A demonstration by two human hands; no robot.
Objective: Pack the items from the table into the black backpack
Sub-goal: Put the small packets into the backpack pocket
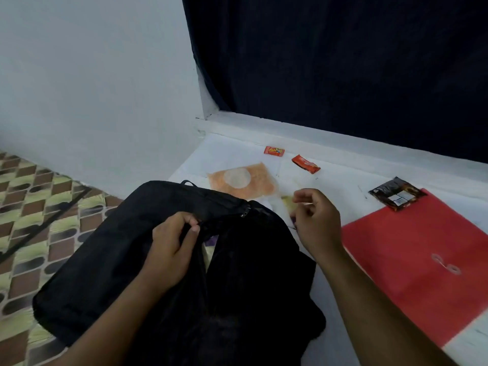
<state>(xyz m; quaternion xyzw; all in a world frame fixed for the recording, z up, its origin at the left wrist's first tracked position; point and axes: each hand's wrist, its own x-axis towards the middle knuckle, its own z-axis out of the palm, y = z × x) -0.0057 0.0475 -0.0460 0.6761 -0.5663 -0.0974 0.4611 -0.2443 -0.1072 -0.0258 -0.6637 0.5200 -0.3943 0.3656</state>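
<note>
The black backpack [111,260] lies at the table's left edge, its opening facing up with something purple and pale just visible inside. My left hand [171,249] grips the opening's rim and holds it apart. My right hand [315,220] hovers to the right of the backpack with loosely curled fingers and nothing in it, over a small yellowish packet [287,203]. On the white table [338,180] lie an orange pouch [244,179], two small red-orange wrappers [274,151] [305,164], a dark sachet [396,194] and a red folder [422,260].
A dark curtain [343,62] hangs behind the table above a white sill [317,136]. A white wall [92,88] stands at the left. Below it is a patterned floor [31,207] beside the table's left edge.
</note>
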